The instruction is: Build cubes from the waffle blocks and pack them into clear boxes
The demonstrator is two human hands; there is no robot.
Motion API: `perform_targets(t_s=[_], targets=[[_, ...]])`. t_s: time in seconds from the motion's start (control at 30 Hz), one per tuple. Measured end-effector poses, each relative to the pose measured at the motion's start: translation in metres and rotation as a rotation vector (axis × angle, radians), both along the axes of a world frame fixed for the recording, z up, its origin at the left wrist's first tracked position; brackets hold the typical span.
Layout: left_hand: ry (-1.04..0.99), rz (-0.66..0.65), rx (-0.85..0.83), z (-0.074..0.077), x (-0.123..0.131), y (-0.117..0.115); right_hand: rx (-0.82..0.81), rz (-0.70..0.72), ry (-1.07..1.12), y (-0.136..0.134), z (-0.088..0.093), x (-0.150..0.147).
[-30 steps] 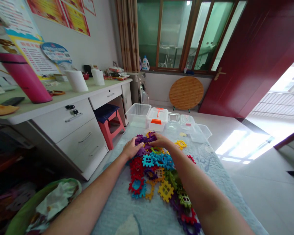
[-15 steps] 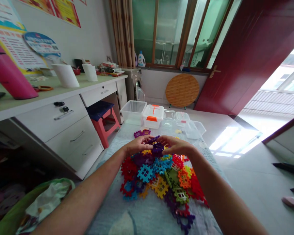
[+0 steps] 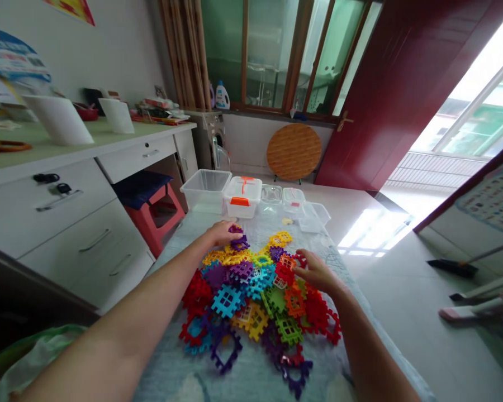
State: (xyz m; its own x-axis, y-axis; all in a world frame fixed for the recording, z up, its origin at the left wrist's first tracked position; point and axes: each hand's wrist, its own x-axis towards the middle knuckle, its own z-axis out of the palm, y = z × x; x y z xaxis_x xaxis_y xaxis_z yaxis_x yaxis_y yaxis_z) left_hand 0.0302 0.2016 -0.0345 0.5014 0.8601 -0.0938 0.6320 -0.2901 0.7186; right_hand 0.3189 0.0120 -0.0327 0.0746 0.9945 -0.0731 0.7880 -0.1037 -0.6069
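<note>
A pile of toothed plastic tiles in many colours lies on a blue cloth (image 3: 193, 363); a blue tile (image 3: 227, 301) and a yellow tile (image 3: 257, 322) are among them. At the pile's far left, my left hand (image 3: 223, 233) has its fingers closed on purple tiles (image 3: 238, 240). My right hand (image 3: 316, 272) reaches over the right side, fingers apart, beside a red and orange tile (image 3: 285, 268). Whether its fingertips touch a red tile there is unclear.
Beyond the pile stand an open clear bin (image 3: 207, 190), a lidded box with orange clasps (image 3: 242, 196) and smaller clear containers (image 3: 271, 195). A desk (image 3: 138, 146) and a red stool (image 3: 159, 220) are at the left.
My hands have parted from the purple tiles they met at; the left went left with purple tiles, the right went down to the pile's right side. The view has turned slightly right.
</note>
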Motion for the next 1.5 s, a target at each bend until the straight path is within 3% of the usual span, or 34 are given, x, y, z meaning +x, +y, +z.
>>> perform_targets(t_s=[0.1, 0.23, 0.37, 0.47, 0.5, 0.57, 0.7, 0.8, 0.9, 1.07, 1.3, 1.5], targets=[[-0.012, -0.106, -0.074, 0.000, 0.005, -0.014, 0.065, 0.088, 0.140, 0.004, -0.003, -0.013], [-0.087, -0.225, -0.144, 0.018, 0.002, -0.045, 0.135, 0.172, 0.451, 0.007, 0.012, -0.024], [-0.065, -0.284, 0.010, 0.043, -0.013, -0.083, 0.098, 0.248, 0.671, 0.023, 0.027, -0.022], [-0.006, -0.246, 0.257, 0.054, -0.029, -0.116, 0.147, 0.044, 0.346, 0.051, 0.024, -0.015], [0.015, -0.244, 0.319, 0.054, -0.035, -0.128, 0.133, -0.047, 0.172, 0.062, 0.020, -0.014], [0.071, -0.285, 0.407, 0.048, -0.049, -0.155, 0.109, -0.108, 0.072, 0.080, 0.012, -0.014], [0.199, -0.339, 0.489, 0.018, -0.073, -0.206, -0.086, 0.000, -0.228, 0.099, 0.001, -0.026], [0.274, -0.311, 0.559, -0.003, -0.083, -0.228, -0.157, 0.081, -0.357, 0.104, 0.002, -0.038], [0.300, -0.246, 0.609, -0.015, -0.083, -0.232, -0.161, 0.154, -0.352, 0.106, 0.007, -0.050], [0.268, -0.199, 0.631, -0.018, -0.073, -0.223, -0.189, 0.248, -0.317, 0.104, 0.015, -0.066], [0.203, -0.180, 0.640, -0.022, -0.067, -0.220, -0.111, 0.203, -0.216, 0.093, 0.016, -0.075], [0.151, -0.169, 0.594, -0.025, -0.057, -0.221, 0.024, 0.154, -0.072, 0.073, 0.045, -0.088]])
